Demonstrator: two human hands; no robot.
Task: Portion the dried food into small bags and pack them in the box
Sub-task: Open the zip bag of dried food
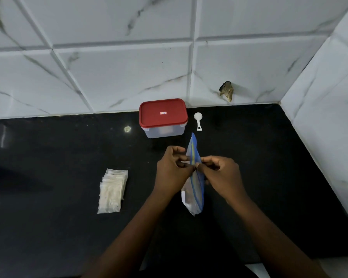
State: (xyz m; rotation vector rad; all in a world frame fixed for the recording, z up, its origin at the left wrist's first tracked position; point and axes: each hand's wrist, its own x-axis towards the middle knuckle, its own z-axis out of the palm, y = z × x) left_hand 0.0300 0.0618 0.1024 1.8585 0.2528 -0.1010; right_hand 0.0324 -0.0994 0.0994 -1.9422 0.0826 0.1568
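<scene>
A clear zip bag with a blue seal strip stands on edge in the middle of the black counter, dried food showing in its lower part. My left hand and my right hand pinch its top edge from either side, fingertips almost meeting at the seal. A stack of small clear bags lies flat to the left. At the back stands the clear box with a red lid, lid on. Beside it lies a white scoop.
The black counter meets a white marble-tiled wall at the back and on the right. A dark chipped hole marks the back wall. A small pale spot sits left of the box.
</scene>
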